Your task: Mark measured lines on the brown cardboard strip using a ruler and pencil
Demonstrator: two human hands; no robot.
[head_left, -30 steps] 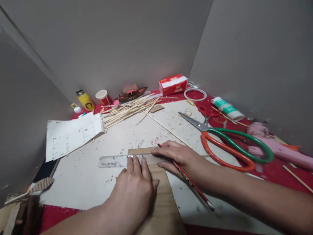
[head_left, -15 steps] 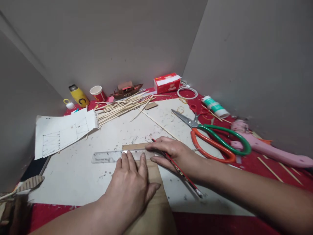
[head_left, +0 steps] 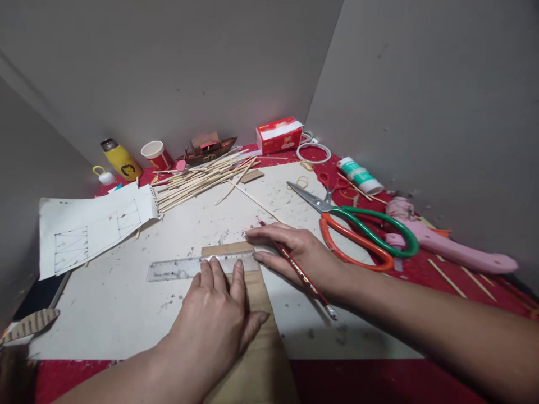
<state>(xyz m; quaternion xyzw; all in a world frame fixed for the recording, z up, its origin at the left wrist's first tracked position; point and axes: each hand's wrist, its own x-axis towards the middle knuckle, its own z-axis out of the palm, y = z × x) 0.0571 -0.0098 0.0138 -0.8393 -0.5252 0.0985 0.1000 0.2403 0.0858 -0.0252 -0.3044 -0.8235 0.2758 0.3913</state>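
A clear plastic ruler (head_left: 172, 270) lies across a light wooden board (head_left: 259, 348), whose far end sticks out beyond the ruler. My left hand (head_left: 210, 320) rests on top with fingers spread, its fingertips pressing the ruler against the wood. In my right hand (head_left: 314, 258) is a red and black pencil (head_left: 296, 267), slung slantwise between the fingers with its point up and away and its eraser end towards me. The right thumb and fingertips touch the right end of the ruler and the board's edge there.
Large scissors (head_left: 322, 205) with green and orange handles lie right of my right hand. Behind are thin wooden sticks (head_left: 197, 182), a model boat (head_left: 208, 148) and a red tissue pack (head_left: 279, 136). A drawing sheet (head_left: 101, 230) lies left, a pink tool (head_left: 458, 249) right.
The view has shifted slightly, so everything sits a little further left. The pencil's eraser end has swung up a little in my right hand. The left hand stays on the ruler.
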